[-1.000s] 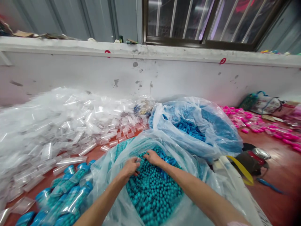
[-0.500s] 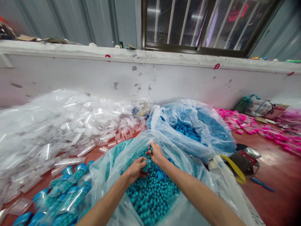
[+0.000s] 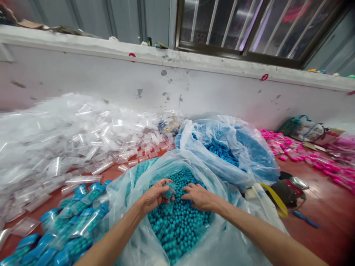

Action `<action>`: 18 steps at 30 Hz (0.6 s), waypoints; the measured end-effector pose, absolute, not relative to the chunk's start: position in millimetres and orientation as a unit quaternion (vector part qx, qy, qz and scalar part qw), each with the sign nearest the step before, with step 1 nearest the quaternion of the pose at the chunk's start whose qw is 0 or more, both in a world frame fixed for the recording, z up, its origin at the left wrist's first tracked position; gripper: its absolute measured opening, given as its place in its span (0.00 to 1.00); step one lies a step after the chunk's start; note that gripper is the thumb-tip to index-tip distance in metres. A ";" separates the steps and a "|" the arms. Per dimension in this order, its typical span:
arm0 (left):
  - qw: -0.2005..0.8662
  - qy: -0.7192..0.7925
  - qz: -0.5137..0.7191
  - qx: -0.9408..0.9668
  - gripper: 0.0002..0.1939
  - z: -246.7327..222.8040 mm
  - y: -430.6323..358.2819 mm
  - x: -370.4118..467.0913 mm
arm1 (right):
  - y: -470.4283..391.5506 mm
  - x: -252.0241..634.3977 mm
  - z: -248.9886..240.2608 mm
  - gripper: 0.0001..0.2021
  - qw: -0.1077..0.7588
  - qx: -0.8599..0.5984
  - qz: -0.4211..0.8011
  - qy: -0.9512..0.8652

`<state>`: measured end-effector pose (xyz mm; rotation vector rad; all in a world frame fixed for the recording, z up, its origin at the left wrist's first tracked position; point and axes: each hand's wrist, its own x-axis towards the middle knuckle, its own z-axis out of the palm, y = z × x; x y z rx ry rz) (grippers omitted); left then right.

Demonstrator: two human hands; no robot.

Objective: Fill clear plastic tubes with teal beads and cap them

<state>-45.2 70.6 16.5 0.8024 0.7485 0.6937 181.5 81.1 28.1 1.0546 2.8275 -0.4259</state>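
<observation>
A clear plastic bag (image 3: 130,218) full of teal beads (image 3: 183,229) stands open in front of me. Over the left part of the beads, my left hand (image 3: 158,194) has its fingers curled round a small clear tube (image 3: 168,191) that seems to hold some teal beads. My right hand (image 3: 198,197) is on the right side of the bag, fingers bent down at the beads beside some blue pieces; whether it grips any is hidden. The two hands are apart.
Filled tubes with blue caps (image 3: 83,221) lie at the lower left. Behind them spreads a heap of clear tubes (image 3: 83,136). A bag of blue caps (image 3: 222,151) stands behind, with pink pieces (image 3: 313,159) and a dark device (image 3: 291,188) on the right.
My right hand has moved from the far edge of the beads down and right, away from my left hand. My left hand has shifted slightly, still with the tube. The view has tilted a little.
</observation>
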 end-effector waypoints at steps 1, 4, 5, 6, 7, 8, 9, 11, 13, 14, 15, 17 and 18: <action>0.799 0.344 0.321 0.374 0.20 16.4 70.0 -44.9 | 78.8 180.5 26.3 0.14 0.060 0.348 -0.111 0.929; 0.791 0.347 0.320 0.391 0.20 16.1 68.6 -44.0 | 82.7 174.3 22.4 0.05 0.035 0.376 -0.086 0.922; 0.782 0.353 0.320 0.402 0.20 15.7 68.2 -43.5 | 86.0 171.5 22.2 0.05 0.008 0.396 -0.092 0.913; 0.772 0.361 0.319 0.415 0.20 15.0 67.9 -42.9 | 89.4 168.3 22.3 0.05 -0.024 0.422 -0.102 0.900; 0.761 0.370 0.318 0.428 0.20 14.1 67.6 -42.0 | 92.6 164.9 22.5 0.06 -0.058 0.452 -0.115 0.882; 0.751 0.379 0.316 0.440 0.20 12.9 67.4 -41.0 | 95.2 161.4 22.4 0.07 -0.089 0.480 -0.128 0.863; 0.741 0.386 0.315 0.449 0.20 11.7 67.2 -39.8 | 97.1 157.9 21.9 0.08 -0.110 0.499 -0.141 0.848; 0.729 0.398 0.317 0.458 0.20 9.7 66.9 -37.6 | 98.3 151.9 18.7 0.08 -0.109 0.505 -0.146 0.844; 0.729 0.402 0.323 0.450 0.22 9.1 66.7 -36.5 | 96.8 147.9 12.9 0.07 -0.056 0.482 -0.111 0.867; 0.734 0.402 0.324 0.442 0.22 9.6 66.6 -36.5 | 95.7 146.5 9.8 0.07 -0.025 0.471 -0.084 0.878; 0.740 0.401 0.323 0.433 0.22 10.6 66.5 -36.8 | 94.9 145.4 6.8 0.07 -0.002 0.467 -0.058 0.882; 0.752 0.396 0.319 0.420 0.21 13.6 66.5 -38.4 | 95.7 142.8 3.0 0.10 0.015 0.474 -0.025 0.880; 0.755 0.393 0.318 0.418 0.21 15.4 66.7 -39.4 | 97.6 140.8 2.3 0.12 0.012 0.485 -0.015 0.874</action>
